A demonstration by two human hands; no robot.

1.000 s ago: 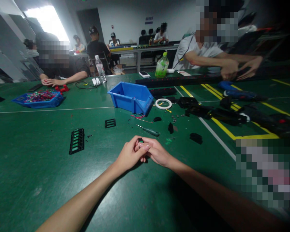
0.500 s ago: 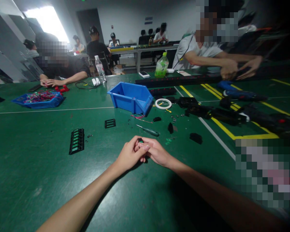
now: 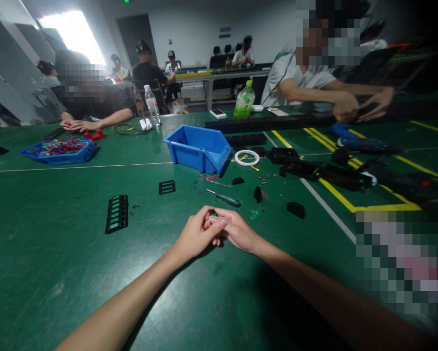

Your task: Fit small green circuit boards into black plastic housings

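My left hand (image 3: 194, 235) and my right hand (image 3: 238, 228) meet above the green table (image 3: 160, 312), their fingers closed around one small black and green part (image 3: 212, 213). Most of that part is hidden by the fingers and thumbs, so its exact kind does not show. A screwdriver (image 3: 226, 199) with a green handle lies just beyond the hands. Further left are a black slotted frame with green pieces (image 3: 117, 214) and a smaller black slotted frame (image 3: 166, 187). Small green bits (image 3: 255, 214) lie right of my right hand.
Beyond the hands stands a blue bin (image 3: 199, 148), beside a white ring (image 3: 247, 157) and scattered screws. A blue tray of wires (image 3: 63, 150) is at left. Dark device parts (image 3: 324, 170) stretch across the right. Two people sit opposite, near a green bottle (image 3: 244, 101) and a clear bottle (image 3: 152, 106).
My hands keep the same closed hold on the small part. The view has shifted very slightly; the things on the table lie where they were.
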